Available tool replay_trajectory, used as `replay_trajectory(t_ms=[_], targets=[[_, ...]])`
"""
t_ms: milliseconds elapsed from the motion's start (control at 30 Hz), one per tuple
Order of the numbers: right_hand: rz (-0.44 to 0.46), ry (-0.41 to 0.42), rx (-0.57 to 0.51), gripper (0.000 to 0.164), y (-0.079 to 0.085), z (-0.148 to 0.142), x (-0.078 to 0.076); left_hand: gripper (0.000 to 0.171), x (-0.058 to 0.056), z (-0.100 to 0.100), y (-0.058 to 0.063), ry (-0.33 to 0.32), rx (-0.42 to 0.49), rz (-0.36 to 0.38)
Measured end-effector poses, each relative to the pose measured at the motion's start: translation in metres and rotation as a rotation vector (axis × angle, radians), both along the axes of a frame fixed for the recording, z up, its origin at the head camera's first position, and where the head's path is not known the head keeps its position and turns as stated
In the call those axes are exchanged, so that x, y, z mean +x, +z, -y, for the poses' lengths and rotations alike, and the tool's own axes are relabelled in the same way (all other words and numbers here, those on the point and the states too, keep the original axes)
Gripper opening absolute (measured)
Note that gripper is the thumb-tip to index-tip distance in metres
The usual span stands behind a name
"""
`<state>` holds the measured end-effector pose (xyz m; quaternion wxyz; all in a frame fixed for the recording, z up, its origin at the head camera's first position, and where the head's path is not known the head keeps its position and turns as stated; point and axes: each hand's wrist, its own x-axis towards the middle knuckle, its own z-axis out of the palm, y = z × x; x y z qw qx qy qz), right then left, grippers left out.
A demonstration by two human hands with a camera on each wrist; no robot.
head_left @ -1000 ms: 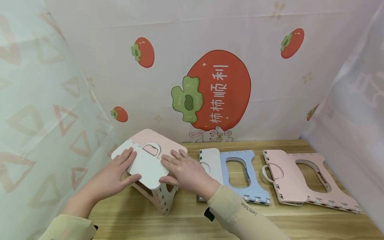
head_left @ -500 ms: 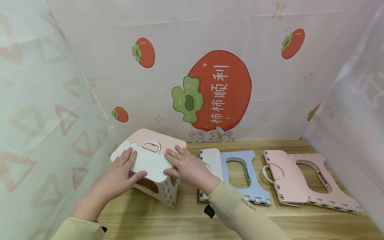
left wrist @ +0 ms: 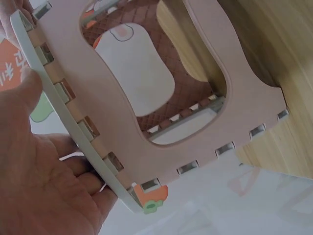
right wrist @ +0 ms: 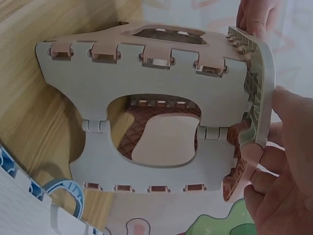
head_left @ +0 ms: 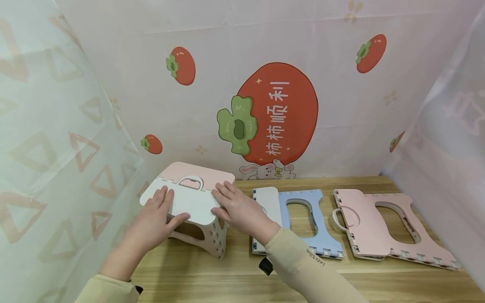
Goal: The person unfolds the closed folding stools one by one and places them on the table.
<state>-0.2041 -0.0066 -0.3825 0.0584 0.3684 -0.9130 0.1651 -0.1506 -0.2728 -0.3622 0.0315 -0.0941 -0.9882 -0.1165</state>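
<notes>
A folding step stool stands unfolded at the left of the table, its seat half pink and half white, with a white loop handle in the middle. My left hand rests on the white half, thumb along the near edge. On the seat's right end lies my right hand, fingers extended over the top. In the left wrist view, the stool's pink leg panel shows its wide opening, beside my left hand. The right wrist view shows a white hinged side panel and my right hand at the seat.
A blue and white folding stool lies folded flat right of centre. Farther right lies a folded pink stool with its handle sticking out. A printed cloth hangs behind the wooden table, with cloth walls at both sides.
The unfolded stool has turned counter-clockwise under my hands, its near corner swinging right and away. Both hands have shifted slightly right with it. The folded stools stay put.
</notes>
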Motion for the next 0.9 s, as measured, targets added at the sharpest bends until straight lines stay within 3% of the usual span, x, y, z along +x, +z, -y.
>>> replay_trajectory(t_ms=[467,667,900], targets=[[-0.098,0.050,0.017,0.063,-0.002,0.004,0.004,0.099,-0.002,-0.013,-0.002,0.078,-0.038,-0.038],[-0.073,0.029,-0.026,0.056,-0.002,0.006,0.002,0.095,-0.008,-0.017,-0.006,0.100,-0.077,-0.082],[-0.174,0.020,-0.077,0.044,-0.005,0.009,-0.004,0.095,-0.013,-0.023,-0.008,0.142,-0.102,-0.111]])
